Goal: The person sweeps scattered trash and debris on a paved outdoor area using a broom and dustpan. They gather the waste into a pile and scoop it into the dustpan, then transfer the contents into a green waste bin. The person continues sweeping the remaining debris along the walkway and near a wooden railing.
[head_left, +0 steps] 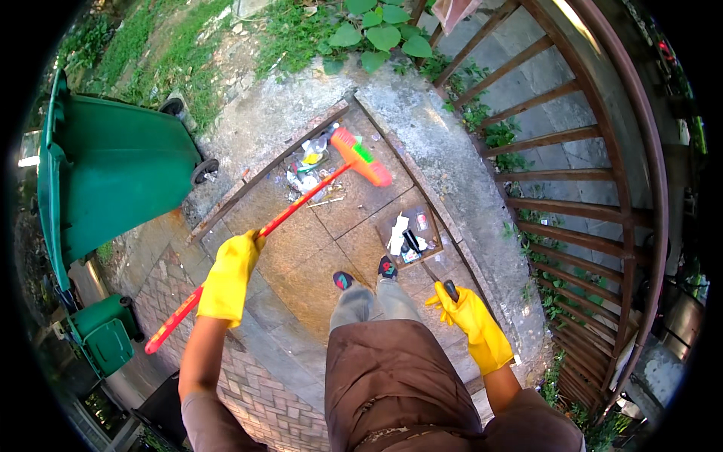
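My left hand [233, 275], in a yellow rubber glove, is closed round the long red handle of a broom [288, 211]. The broom's orange-red head, with a green patch, is over the paving beside a heap of litter [307, 167]. My right hand [476, 324], gloved in the same yellow, has its thumb and fingers about the black grip of a long-handled dustpan [385, 227]; some fingers look loosely curled. White paper scraps [398, 233] and other small rubbish lie in the pan, in front of my right shoe.
A large green wheeled bin [120, 166] stands at the left, with a smaller green bin [109, 345] nearer. Low raised edging [263, 162] borders the paving. At the right runs a brown metal railing [550, 175]. Leafy plants [384, 36] grow at the far side.
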`<state>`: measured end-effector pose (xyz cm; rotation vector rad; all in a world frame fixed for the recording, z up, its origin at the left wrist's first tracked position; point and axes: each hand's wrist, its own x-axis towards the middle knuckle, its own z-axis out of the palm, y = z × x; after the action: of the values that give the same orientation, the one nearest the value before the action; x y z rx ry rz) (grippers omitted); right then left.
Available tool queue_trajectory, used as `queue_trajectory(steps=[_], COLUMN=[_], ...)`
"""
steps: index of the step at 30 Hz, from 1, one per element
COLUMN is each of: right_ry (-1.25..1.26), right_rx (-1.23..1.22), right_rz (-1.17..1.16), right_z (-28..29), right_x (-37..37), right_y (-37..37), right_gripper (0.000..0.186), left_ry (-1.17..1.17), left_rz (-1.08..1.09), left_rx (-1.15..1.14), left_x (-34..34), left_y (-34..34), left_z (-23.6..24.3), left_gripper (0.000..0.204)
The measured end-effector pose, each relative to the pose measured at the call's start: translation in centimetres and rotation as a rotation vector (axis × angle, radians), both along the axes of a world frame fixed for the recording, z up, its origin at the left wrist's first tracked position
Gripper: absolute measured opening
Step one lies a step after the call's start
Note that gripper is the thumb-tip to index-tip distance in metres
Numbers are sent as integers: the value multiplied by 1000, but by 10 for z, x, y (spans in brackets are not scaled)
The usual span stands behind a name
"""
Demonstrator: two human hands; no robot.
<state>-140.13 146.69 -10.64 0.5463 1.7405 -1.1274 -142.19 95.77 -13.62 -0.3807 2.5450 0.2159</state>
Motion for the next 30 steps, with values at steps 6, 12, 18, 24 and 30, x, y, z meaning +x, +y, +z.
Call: queue_trajectory(steps=[6, 12, 18, 24, 30], right_ry=[-16, 0, 60, 75, 43], right_rx=[-39, -25, -56, -138, -106], right_rz=[218, 387, 522, 586, 940], right_z=[-9, -35, -52, -70, -99], right_x=[-48, -85, -118, -149, -174], right_y=[-72, -132, -214, -309, -411], right_gripper=[60, 58, 58, 52, 68], left_ry=[51, 115, -396, -353, -116], left_rz=[-28, 48, 520, 977, 1084], left_rx=[-126, 68, 308, 268, 50], left_x=[-56, 7, 69, 200, 164], left_y=[-18, -48, -71, -83, -76], left_z=[-123, -76, 4, 46, 54], left_gripper=[37, 37, 40, 43, 44])
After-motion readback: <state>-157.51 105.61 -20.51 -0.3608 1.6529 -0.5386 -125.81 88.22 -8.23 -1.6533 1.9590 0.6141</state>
